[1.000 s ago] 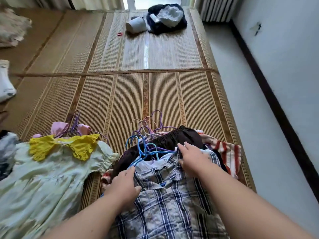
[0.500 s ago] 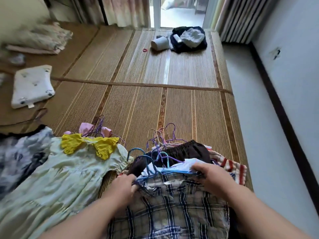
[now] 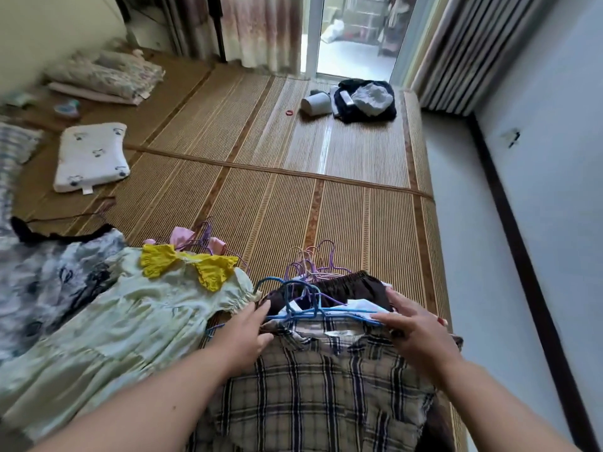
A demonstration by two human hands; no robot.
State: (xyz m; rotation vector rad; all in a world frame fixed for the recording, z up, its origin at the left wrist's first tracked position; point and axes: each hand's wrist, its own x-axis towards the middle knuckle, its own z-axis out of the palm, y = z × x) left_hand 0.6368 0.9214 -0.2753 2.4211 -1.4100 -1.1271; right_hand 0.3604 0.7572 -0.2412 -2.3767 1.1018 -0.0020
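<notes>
Both hands work at the collar end of the shirt [image 3: 319, 389], a plaid garment lying flat on the mat [image 3: 368, 223] at the near edge of the view, directly in front of the person. The hanger [image 3: 326, 313], blue, lies across the shirt's neck opening with its hook pointing away from the person.

Left hand [image 3: 246, 336]:
- Fingers are nearly straight and point toward the hanger's left end.
- The thumb is spread below them, on the shirt's left shoulder.
- The hanger's end and the collar edge sit in the gap between thumb and fingers. Whether that gap closes on them cannot be told.

Right hand [image 3: 416, 334]:
- The hand is released: fingers straight and spread, gripping nothing.
- The fingers [image 3: 380, 318] lie along the hanger's right arm and touch it.
- The palm rests on the shirt's right shoulder.

Surroundings:
- A brown garment [image 3: 346, 283] lies just beyond the hanger, partly under it.
- Purple hangers [image 3: 313, 261] lie bunched beyond the brown garment.
- A pale dress [image 3: 107, 340] lies just left of the shirt, near the left hand.
- A pillow [image 3: 89, 158] lies well apart, far left.
</notes>
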